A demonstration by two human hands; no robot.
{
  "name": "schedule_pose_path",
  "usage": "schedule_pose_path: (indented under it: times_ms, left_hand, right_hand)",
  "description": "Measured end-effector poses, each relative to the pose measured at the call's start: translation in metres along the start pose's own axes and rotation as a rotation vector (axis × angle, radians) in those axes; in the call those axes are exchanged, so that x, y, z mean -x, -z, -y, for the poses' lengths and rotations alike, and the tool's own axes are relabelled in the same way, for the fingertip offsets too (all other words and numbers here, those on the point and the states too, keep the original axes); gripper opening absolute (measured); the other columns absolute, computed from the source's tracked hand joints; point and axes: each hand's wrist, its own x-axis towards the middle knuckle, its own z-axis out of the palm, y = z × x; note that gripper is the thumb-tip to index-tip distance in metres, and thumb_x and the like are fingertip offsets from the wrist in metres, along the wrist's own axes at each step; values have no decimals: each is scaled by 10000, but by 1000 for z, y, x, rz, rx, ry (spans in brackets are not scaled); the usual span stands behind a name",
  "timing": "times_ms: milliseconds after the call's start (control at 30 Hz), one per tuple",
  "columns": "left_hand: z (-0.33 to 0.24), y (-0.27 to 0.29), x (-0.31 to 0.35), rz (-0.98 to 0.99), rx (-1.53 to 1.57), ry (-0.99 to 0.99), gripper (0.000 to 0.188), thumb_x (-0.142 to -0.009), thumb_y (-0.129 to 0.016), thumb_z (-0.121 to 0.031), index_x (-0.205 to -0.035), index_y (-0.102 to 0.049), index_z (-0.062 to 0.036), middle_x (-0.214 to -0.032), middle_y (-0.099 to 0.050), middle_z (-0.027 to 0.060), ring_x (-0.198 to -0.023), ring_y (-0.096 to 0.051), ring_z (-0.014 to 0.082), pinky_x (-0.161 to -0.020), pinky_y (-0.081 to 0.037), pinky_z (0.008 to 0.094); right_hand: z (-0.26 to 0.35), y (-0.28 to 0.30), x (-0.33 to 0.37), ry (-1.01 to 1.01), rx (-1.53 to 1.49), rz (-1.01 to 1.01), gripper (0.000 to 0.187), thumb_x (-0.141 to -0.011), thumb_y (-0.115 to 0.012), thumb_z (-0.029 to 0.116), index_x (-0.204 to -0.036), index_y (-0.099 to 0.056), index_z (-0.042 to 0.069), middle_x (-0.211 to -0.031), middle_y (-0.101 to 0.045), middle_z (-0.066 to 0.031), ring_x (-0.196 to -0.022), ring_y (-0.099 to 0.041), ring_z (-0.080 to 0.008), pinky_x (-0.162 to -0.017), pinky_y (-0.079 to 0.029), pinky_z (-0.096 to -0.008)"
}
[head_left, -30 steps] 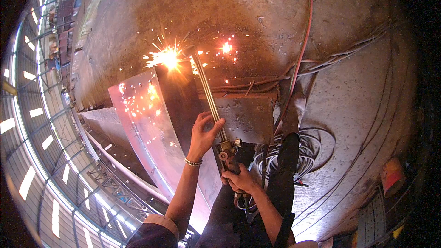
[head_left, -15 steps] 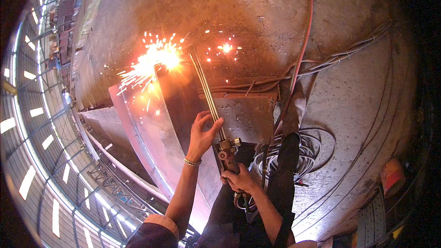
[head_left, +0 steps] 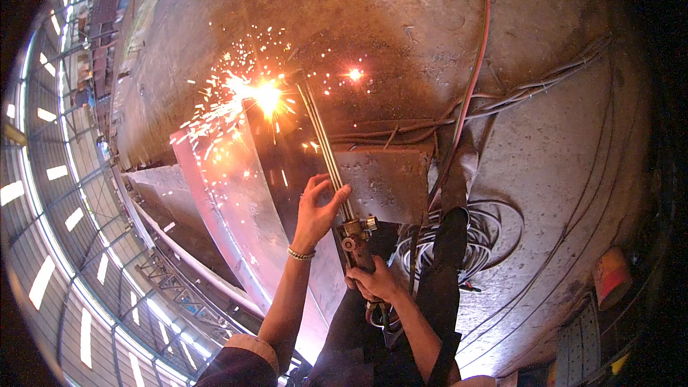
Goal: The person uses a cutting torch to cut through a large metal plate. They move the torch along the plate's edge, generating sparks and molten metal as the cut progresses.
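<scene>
A long cutting torch (head_left: pixel 322 140) with slim metal tubes slants up and left from my lap. My right hand (head_left: pixel 375 283) is wrapped around its handle, just below the brass valves (head_left: pixel 350 229). Higher up, the curled fingers and thumb of my left hand (head_left: pixel 319 208) steady the tubes. At the torch's head, a bright glow (head_left: pixel 267 98) throws sparks over the end of a steel workpiece (head_left: pixel 276 179). The glare hides the exact point where the flame meets the metal.
A steel block (head_left: pixel 383 183) stands right of the torch. A red hose (head_left: pixel 479 64) runs down past my leg, beside a coil of hose (head_left: pixel 494 236). Cables (head_left: pixel 530 89) cross the floor. A reddish bucket (head_left: pixel 611 277) stands at the right.
The spray of sparks is thinner and more scattered, with a smaller glare. Both hands and the torch have barely moved.
</scene>
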Motion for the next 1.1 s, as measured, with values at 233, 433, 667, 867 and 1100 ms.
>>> schedule_pose_path:
  times_ms: [233, 433, 667, 867, 1100]
  left_hand:
    - [-3, -1, 1, 0, -20, -5, 328, -893, -670, -312, -956, -686, 10, -1145, -582, 101, -1093, -545, 207, -955, -403, 312]
    - [3, -3, -2, -27, 11, -6, 399, -840, -713, -385, -941, -706, 2, -1143, -596, 127, -1043, -571, 243, -906, -435, 352]
    - [3, -3, -3, -58, 10, 0, 392, -840, -715, -374, -979, -709, -8, -1148, -600, 125, -1050, -580, 241, -913, -440, 347]
    - [0, 1, -3, -42, -23, 5, 378, -846, -710, -357, -994, -708, -10, -1142, -603, 120, -1055, -584, 243, -910, -446, 343]
    - [-5, 2, -2, -42, -10, -25, 344, -871, -693, -308, -987, -686, 15, -1151, -590, 106, -1059, -571, 217, -925, -431, 321]
  right_hand:
    - [-6, 2, 0, -33, -10, -6, 176, -850, -613, 166, -745, -565, 33, -505, -527, -23, -293, -365, -103, -292, -266, -289]
    - [-3, 1, 0, -16, -12, -2, 159, -860, -603, 158, -767, -572, 33, -515, -532, -23, -294, -364, -99, -288, -262, -284]
    - [11, -3, 3, -2, 17, -2, 166, -880, -615, 150, -799, -563, 14, -595, -581, -51, -330, -398, -88, -310, -291, -269]
    - [5, -1, -1, 21, 14, 0, 114, -884, -606, 143, -876, -563, 38, -636, -601, -52, -336, -413, -83, -310, -315, -266]
    - [7, -3, 2, 28, 9, 18, 129, -886, -610, 142, -906, -554, 28, -627, -597, -56, -326, -404, -90, -304, -301, -273]
